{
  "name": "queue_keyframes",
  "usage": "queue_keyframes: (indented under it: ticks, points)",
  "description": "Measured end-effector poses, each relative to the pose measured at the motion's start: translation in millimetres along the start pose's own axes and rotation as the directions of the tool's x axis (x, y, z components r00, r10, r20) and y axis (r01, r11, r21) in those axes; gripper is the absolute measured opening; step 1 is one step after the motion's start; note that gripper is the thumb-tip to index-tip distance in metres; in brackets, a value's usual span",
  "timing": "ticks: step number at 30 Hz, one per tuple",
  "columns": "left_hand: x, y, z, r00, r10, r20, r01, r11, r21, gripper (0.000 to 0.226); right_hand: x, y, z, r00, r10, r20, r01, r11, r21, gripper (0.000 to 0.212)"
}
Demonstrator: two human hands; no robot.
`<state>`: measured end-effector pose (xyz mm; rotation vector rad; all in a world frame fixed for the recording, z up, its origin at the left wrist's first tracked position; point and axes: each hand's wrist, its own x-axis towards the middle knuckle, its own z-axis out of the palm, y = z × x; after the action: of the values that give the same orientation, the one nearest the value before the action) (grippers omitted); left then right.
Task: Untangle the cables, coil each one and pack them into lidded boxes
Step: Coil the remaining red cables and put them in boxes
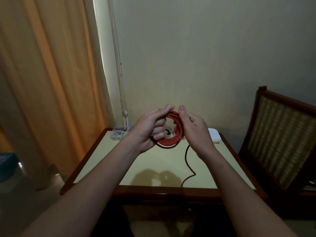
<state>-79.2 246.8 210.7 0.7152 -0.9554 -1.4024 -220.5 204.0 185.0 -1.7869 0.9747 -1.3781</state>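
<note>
A red cable (172, 134) wound into a coil of several loops is held up above the far half of the table (153, 161). My left hand (150, 127) grips the coil's left side, fingers curled through the ring. My right hand (193, 127) pinches the coil's right side, thumb up at the top. A black cable (187, 161) lies loose on the table, running from behind my right hand to the near edge and over it. A clear box (118, 134) with a white cable inside stands at the far left corner. A white lidded box (214, 135) sits at the far right corner.
A wooden chair (282, 137) with a woven back stands close to the table's right side. Orange curtains (51, 82) hang at the left. More small items sit behind the coil, mostly hidden. The wall (205, 57) is right behind the table.
</note>
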Motion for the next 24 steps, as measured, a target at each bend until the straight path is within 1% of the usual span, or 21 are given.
queue_keyframes:
  ticks: [5,8,11,13,14,15,16,17,18,19,20,21,22,23,24]
  points:
    - [6,15,-18,0.997,-0.003,-0.071,-0.014,0.971,-0.241,0.012,1,9,-19,0.996,0.09,-0.004,-0.09,0.996,0.002,0.054]
    - [9,26,-31,0.99,-0.007,-0.139,-0.04,0.943,-0.329,0.015,-1,15,-30,0.994,0.11,-0.017,-0.11,0.994,-0.018,0.05]
    - [12,34,-45,0.976,-0.021,-0.216,-0.071,0.909,-0.411,0.031,-2,25,-41,0.992,0.122,-0.028,-0.123,0.992,-0.02,0.036]
    - [13,38,-51,0.968,-0.015,-0.252,-0.102,0.891,-0.443,0.029,-1,35,-47,0.992,0.122,-0.031,-0.124,0.99,-0.073,0.025]
    - [13,39,-52,0.962,-0.007,-0.274,-0.122,0.885,-0.45,0.025,0,39,-48,0.993,0.114,-0.033,-0.117,0.986,-0.118,0.02]
    - [14,39,-52,0.952,0.001,-0.306,-0.145,0.884,-0.445,0.022,1,43,-49,0.996,0.084,-0.035,-0.089,0.976,-0.201,0.018]
    - [16,38,-51,0.942,0.015,-0.336,-0.165,0.89,-0.424,0.021,1,45,-49,0.999,0.036,-0.025,-0.042,0.948,-0.316,0.019]
    - [18,36,-50,0.93,0.03,-0.367,-0.181,0.905,-0.384,0.021,0,46,-47,1.0,-0.021,0.001,0.019,0.894,-0.448,0.021]
    - [19,33,-47,0.918,0.058,-0.393,-0.194,0.928,-0.318,0.02,-1,46,-45,0.996,-0.073,0.042,0.084,0.818,-0.569,0.024]
    - [21,30,-44,0.901,0.11,-0.42,-0.213,0.955,-0.208,0.015,-3,43,-41,0.988,-0.117,0.097,0.151,0.726,-0.671,0.028]
    - [21,26,-40,0.881,0.185,-0.435,-0.232,0.971,-0.056,0.01,-4,41,-36,0.975,-0.154,0.16,0.222,0.638,-0.737,0.033]
    - [19,22,-35,0.862,0.268,-0.431,-0.239,0.963,0.121,0.014,-6,37,-31,0.958,-0.177,0.224,0.285,0.585,-0.759,0.036]
    - [17,17,-30,0.854,0.341,-0.393,-0.242,0.929,0.282,0.019,-8,32,-27,0.942,-0.185,0.28,0.335,0.572,-0.749,0.037]
    - [14,13,-25,0.857,0.393,-0.334,-0.247,0.881,0.402,0.022,-8,26,-22,0.925,-0.194,0.328,0.378,0.581,-0.721,0.037]
    - [11,8,-20,0.869,0.412,-0.275,-0.254,0.847,0.467,0.023,-9,21,-18,0.904,-0.221,0.367,0.423,0.591,-0.687,0.037]
